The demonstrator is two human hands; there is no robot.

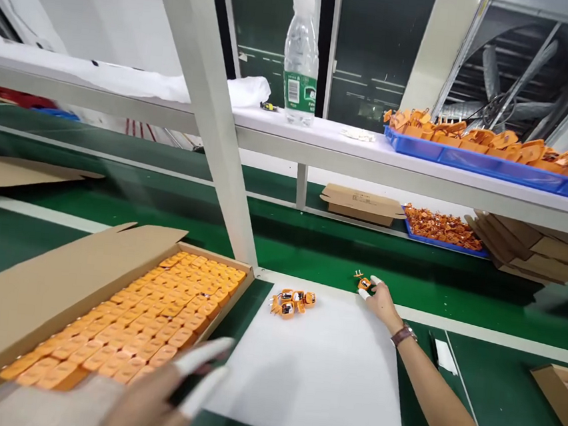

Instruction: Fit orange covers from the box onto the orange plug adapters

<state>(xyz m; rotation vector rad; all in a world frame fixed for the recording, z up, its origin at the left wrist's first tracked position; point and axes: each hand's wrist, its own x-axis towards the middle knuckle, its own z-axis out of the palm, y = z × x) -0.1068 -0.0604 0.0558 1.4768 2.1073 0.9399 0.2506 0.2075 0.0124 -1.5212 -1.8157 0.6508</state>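
Observation:
My right hand [384, 304], with white finger covers and a wristband, pinches a small orange plug housing [364, 284] over the green belt beyond the white sheet. A pronged orange piece [358, 274] shows just beside that housing. My left hand [166, 389] is blurred by motion at the lower front, its covered thumb and finger stretched apart with nothing visible between them. It is nearest the cardboard box [227, 308] of orange pieces [154, 308] in tidy rows. Several open orange housings [293, 302] with dark insides lie clustered on the white sheet [318, 377].
A metal post [221, 140] rises behind the box to a shelf carrying a plastic bottle [301, 60] and a blue tray [494, 165] heaped with orange parts. Below stand another tray of small orange parts [443, 228] and folded cardboard [541, 251]. Another box [557, 400] sits far right.

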